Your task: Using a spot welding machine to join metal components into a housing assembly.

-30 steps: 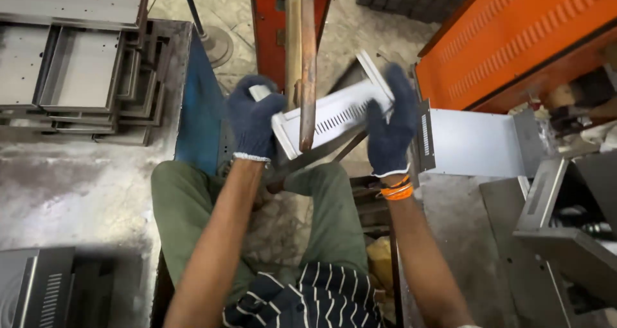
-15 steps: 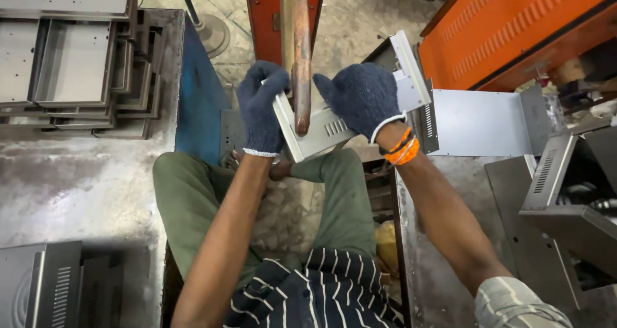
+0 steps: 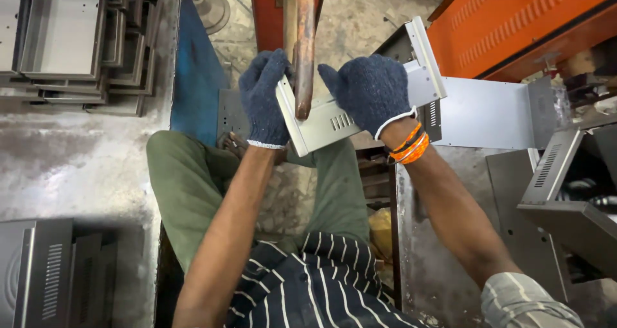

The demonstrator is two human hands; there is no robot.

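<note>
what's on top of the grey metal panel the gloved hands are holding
A copper-coloured rod comes down onto the vented metal panel, between the left hand and right hand. The right glove covers the panel's middle.

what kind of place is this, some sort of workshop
Most likely a sheet-metal fabrication workshop: stacked grey metal trays, a vented metal panel held in gloved hands under a copper rod, and an orange machine housing beside it.

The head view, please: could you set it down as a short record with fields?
left hand: gloved, grips the left edge of the grey sheet-metal panel
right hand: gloved, holds the panel's upper right part
copper rod: upright, its tip at the panel's face
stacked metal trays: upper left
orange machine housing: upper right
</note>
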